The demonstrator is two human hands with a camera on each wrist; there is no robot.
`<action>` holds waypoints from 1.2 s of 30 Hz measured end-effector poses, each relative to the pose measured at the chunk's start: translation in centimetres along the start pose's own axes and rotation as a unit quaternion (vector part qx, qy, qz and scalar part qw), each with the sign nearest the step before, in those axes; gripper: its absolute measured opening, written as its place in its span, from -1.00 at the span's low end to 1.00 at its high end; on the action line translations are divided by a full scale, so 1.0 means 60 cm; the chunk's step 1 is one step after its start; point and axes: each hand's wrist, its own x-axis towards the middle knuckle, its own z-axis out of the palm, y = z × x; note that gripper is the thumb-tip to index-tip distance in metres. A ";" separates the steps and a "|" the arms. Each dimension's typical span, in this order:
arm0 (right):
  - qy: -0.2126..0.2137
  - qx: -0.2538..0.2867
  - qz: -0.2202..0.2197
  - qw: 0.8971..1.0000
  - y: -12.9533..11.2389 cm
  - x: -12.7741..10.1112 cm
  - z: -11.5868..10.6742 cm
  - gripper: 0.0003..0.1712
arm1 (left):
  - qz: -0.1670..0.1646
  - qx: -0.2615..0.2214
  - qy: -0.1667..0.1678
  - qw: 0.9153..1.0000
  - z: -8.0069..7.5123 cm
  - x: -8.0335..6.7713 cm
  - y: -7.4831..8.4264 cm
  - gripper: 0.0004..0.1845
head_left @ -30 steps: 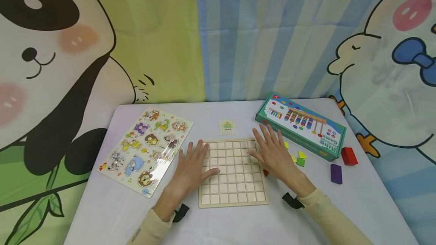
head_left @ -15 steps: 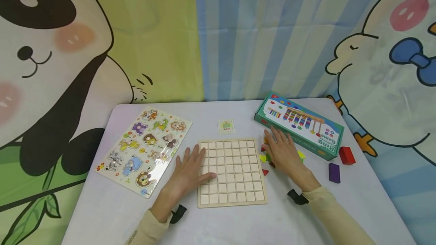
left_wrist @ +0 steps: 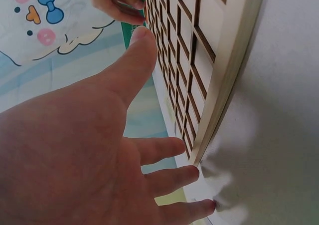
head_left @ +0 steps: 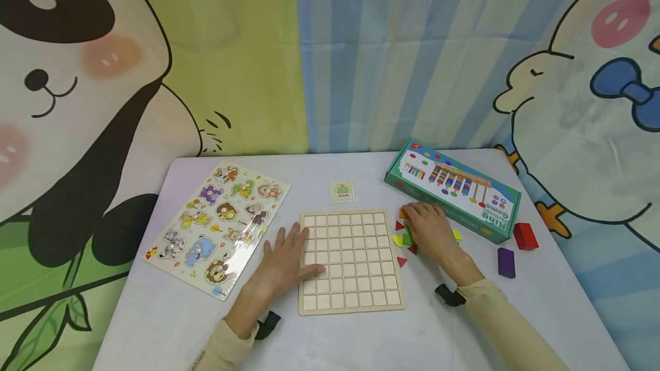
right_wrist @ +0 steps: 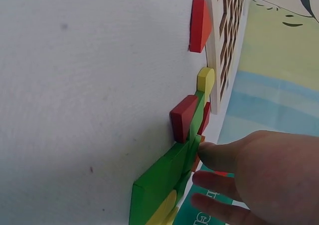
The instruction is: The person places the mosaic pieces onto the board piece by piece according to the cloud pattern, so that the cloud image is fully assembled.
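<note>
1. Blocks [head_left: 407, 239] in red, green, yellow and orange are lying in a little heap on the white table [head_left: 356, 342], just beside the wooden grid board [head_left: 356, 271].
2. My right hand [head_left: 430, 231] is hovering over that heap, and its fingers are bending down. My thumb is sitting right by the blocks, but I cannot tell if I am pinching one.
3. My left hand [head_left: 281, 265] is lying spread wide by the board's left edge. Its thumb is poking out over the squares.
4. A green box [head_left: 459, 188] is sitting behind my right hand. A purple brick [head_left: 506, 262] and a red brick [head_left: 525, 236] are resting near its right end.
5. A small card [head_left: 342, 192] is lying behind the board, and an animal puzzle [head_left: 219, 228] is lying on the left.
</note>
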 end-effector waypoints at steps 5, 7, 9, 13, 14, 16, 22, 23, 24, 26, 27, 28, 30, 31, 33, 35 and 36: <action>0.011 0.018 -0.003 1.000 0.002 0.003 0.001 -0.65 | 0.001 0.002 -0.002 1.000 0.001 -0.001 -0.001 0.05; 0.018 0.026 -0.007 0.999 0.003 0.004 0.001 -0.68 | 0.003 0.001 -0.004 1.000 0.001 -0.002 -0.003 0.05; 0.027 0.034 -0.013 0.999 0.004 0.006 0.002 -0.71 | 0.004 -0.002 -0.005 1.000 0.000 -0.003 -0.004 0.05; 0.041 0.045 -0.016 0.998 0.006 0.010 0.003 -0.76 | 0.010 -0.005 -0.007 1.000 -0.003 -0.004 -0.006 0.04; 0.044 0.047 -0.017 0.998 0.006 0.011 0.004 -0.77 | 0.011 -0.006 -0.007 1.000 -0.004 -0.004 -0.007 0.03; 0.050 0.048 -0.019 0.997 0.008 0.013 0.005 -0.78 | 0.014 -0.010 -0.007 1.000 -0.006 -0.004 -0.009 0.05; 0.072 0.046 -0.029 0.996 0.012 0.013 0.012 -0.78 | 0.021 -0.028 -0.017 0.999 -0.010 -0.007 -0.013 0.13; 0.077 0.047 -0.032 0.995 0.013 0.013 0.013 -0.79 | 0.022 -0.030 -0.020 0.999 -0.011 -0.007 -0.014 0.15; 0.083 0.048 -0.035 0.995 0.013 0.013 0.014 -0.79 | 0.023 -0.034 -0.023 0.999 -0.012 -0.007 -0.015 0.16; 0.096 0.054 -0.042 0.993 0.013 0.013 0.014 -0.79 | 0.025 -0.035 -0.031 0.999 -0.014 -0.008 -0.017 0.20; 0.103 0.058 -0.047 0.992 0.012 0.014 0.014 -0.78 | 0.025 -0.035 -0.036 0.998 -0.016 -0.008 -0.017 0.22; 0.111 0.064 -0.054 0.990 0.010 0.016 0.013 -0.78 | 0.026 -0.036 -0.039 0.998 -0.018 -0.008 -0.018 0.23; 0.122 0.074 -0.069 0.987 0.004 0.020 0.010 -0.78 | 0.027 -0.042 -0.044 0.998 -0.020 -0.009 -0.019 0.26; 0.129 0.077 -0.081 0.985 0.000 0.024 0.009 -0.77 | 0.027 -0.044 -0.047 0.998 -0.022 -0.009 -0.019 0.27; 0.141 0.081 -0.110 0.981 -0.009 0.030 0.007 -0.78 | 0.026 -0.049 -0.052 0.997 -0.025 -0.010 -0.019 0.28; 0.152 0.082 -0.144 0.975 -0.021 0.037 0.005 -0.77 | 0.025 -0.053 -0.057 0.997 -0.027 -0.011 -0.019 0.29; 0.157 0.082 -0.162 0.971 -0.027 0.041 0.005 -0.77 | 0.024 -0.054 -0.060 0.996 -0.029 -0.011 -0.018 0.30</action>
